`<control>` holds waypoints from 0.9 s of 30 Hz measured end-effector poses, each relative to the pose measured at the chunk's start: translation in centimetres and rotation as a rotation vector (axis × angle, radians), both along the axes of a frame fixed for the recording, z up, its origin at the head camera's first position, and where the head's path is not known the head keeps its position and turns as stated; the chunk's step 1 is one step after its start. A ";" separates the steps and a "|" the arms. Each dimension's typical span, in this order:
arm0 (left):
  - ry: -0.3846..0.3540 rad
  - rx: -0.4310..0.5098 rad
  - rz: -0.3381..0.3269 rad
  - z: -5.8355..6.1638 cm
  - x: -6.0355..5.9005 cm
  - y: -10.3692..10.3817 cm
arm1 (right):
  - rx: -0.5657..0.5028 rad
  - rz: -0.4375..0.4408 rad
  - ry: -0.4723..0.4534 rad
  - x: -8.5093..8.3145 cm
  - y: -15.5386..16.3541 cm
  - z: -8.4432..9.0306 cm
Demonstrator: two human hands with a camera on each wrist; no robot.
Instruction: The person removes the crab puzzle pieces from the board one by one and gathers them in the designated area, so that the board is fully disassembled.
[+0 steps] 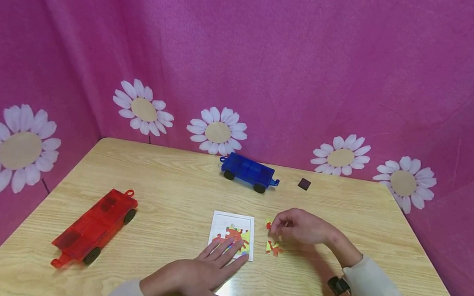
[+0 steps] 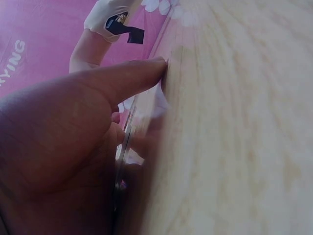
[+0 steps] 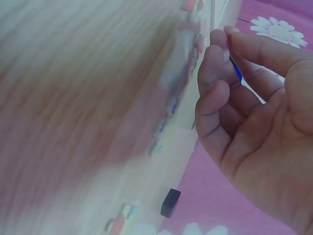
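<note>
Jigsaw puzzle (image 1: 238,234) part-filled, seemingly mid-assembly; left hand (image 1: 202,276) spread flat, fingers on it; right grip (image 1: 303,226) curled, hold unclear; next likely needs loose piece (image 1: 273,248) pinched.

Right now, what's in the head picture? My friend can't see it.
A left hand rests on an unfinished puzzle board; the right hand is by loose pieces beside it. A blue wheeled toy stands behind, a red wheeled toy at left.
</note>
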State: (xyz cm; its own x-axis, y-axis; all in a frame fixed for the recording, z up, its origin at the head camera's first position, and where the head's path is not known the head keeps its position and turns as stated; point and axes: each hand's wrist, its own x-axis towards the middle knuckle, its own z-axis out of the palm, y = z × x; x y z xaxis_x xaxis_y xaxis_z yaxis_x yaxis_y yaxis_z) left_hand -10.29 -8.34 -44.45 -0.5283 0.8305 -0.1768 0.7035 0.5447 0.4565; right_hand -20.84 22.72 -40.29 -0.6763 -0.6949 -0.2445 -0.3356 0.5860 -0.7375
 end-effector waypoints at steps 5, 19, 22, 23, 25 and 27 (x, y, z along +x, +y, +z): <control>0.031 0.008 -0.011 -0.1 0.1 -0.1 | -0.051 0.009 0.028 -0.5 -0.9 0.2; 0.061 -0.018 -0.012 -0.2 0.1 0.1 | -0.059 0.093 0.043 -2.1 -7.5 -0.6; 0.046 -0.016 -0.011 -0.2 0.0 0.0 | -0.030 0.105 0.022 -2.2 -8.4 -0.9; 0.040 -0.015 -0.011 -0.2 0.0 0.0 | -0.019 0.105 0.014 -2.2 -8.7 -1.0; 0.030 -0.010 -0.010 -0.2 0.0 0.0 | -0.003 0.105 0.007 -2.2 -9.0 -1.0; 0.031 -0.010 -0.010 -0.2 0.0 0.0 | 0.005 0.101 0.005 -2.1 -9.3 -1.1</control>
State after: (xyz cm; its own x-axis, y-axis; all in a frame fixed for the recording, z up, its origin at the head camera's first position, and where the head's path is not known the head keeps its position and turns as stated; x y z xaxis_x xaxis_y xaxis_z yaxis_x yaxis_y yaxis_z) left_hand -10.32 -8.38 -44.65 -0.5252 0.8341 -0.1687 0.7228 0.5419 0.4288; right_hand -22.94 13.43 -41.37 -0.6038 -0.7587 -0.2445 -0.3972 0.5523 -0.7330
